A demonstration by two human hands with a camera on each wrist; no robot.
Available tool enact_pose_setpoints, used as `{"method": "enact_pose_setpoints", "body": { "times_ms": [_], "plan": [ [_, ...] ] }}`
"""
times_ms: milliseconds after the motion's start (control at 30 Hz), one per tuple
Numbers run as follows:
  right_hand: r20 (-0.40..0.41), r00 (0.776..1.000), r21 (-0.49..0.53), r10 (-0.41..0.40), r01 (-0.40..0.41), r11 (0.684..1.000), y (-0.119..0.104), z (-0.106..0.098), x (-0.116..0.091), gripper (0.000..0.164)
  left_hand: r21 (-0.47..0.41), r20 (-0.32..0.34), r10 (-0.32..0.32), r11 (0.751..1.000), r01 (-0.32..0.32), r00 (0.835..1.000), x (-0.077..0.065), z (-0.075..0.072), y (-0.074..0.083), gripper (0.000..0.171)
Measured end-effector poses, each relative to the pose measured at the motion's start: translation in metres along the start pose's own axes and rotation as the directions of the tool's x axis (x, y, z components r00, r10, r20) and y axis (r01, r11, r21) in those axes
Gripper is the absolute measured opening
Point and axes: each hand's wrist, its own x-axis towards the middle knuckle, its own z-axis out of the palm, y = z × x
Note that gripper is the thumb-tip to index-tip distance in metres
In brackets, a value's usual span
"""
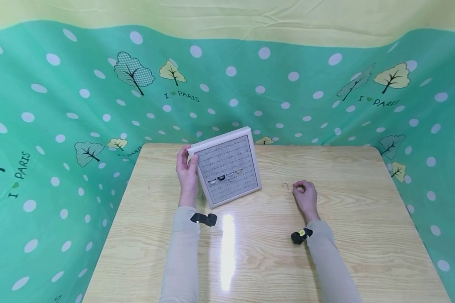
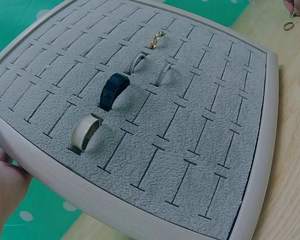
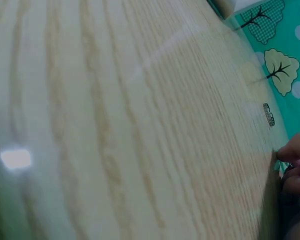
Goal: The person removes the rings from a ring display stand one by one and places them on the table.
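Note:
My left hand (image 1: 187, 174) grips the left edge of a ring display tray (image 1: 255, 162), holding it tilted. Thumb on the front of its pale frame, it keeps the slotted grey felt facing me. Several rings sit in the slots: a white band (image 2: 85, 132), a dark blue band (image 2: 114, 91), slim sparkling ones (image 2: 136, 62) and a gold-coloured one (image 2: 156, 39). On the table right of the tray lies a thin gold-coloured ring (image 1: 285, 185). Just beside it my right hand (image 1: 306, 197) pinches a small shiny thing (image 3: 279, 163), mostly hidden by the fingertips.
A light wooden table (image 1: 265, 252) extends under both arms, with a bright reflection (image 1: 227, 252) near the middle. Green dotted cloth (image 1: 250, 75) hangs behind the table and along both sides. Each wrist carries a small black camera (image 1: 204, 219).

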Motion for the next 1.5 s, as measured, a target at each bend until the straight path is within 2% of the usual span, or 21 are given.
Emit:
{"method": "enact_pose_setpoints", "body": {
  "times_ms": [700, 967, 1233, 1500],
  "plan": [
    [-0.013, 1.000, 0.007, -0.020, 0.020, 1.000, 0.0051, 0.0032, -0.0028, 0.011, -0.012, 0.015, -0.013, 1.000, 0.013, 1.000, 0.0021, 0.0002, -0.0005, 0.048],
    [-0.034, 0.998, 0.005, -0.043, 0.043, 0.999, 0.0055, 0.0031, -0.0032, 0.010, -0.019, 0.020, -0.005, 1.000, 0.005, 1.000, 0.0029, -0.0004, -0.0019, 0.042],
    [-0.022, 1.000, 0.000, -0.013, 0.013, 1.000, 0.0034, 0.0027, -0.0027, 0.012, -0.043, 0.013, 0.006, 0.999, -0.005, 1.000, 0.0025, -0.0001, -0.0025, 0.033],
    [0.032, 0.999, 0.054, 0.025, -0.027, 0.998, -0.0025, 0.0015, -0.0037, 0.017, -0.021, 0.016, 0.001, 1.000, -0.001, 1.000, 0.0023, -0.0007, -0.0017, 0.036]
  ]
}}
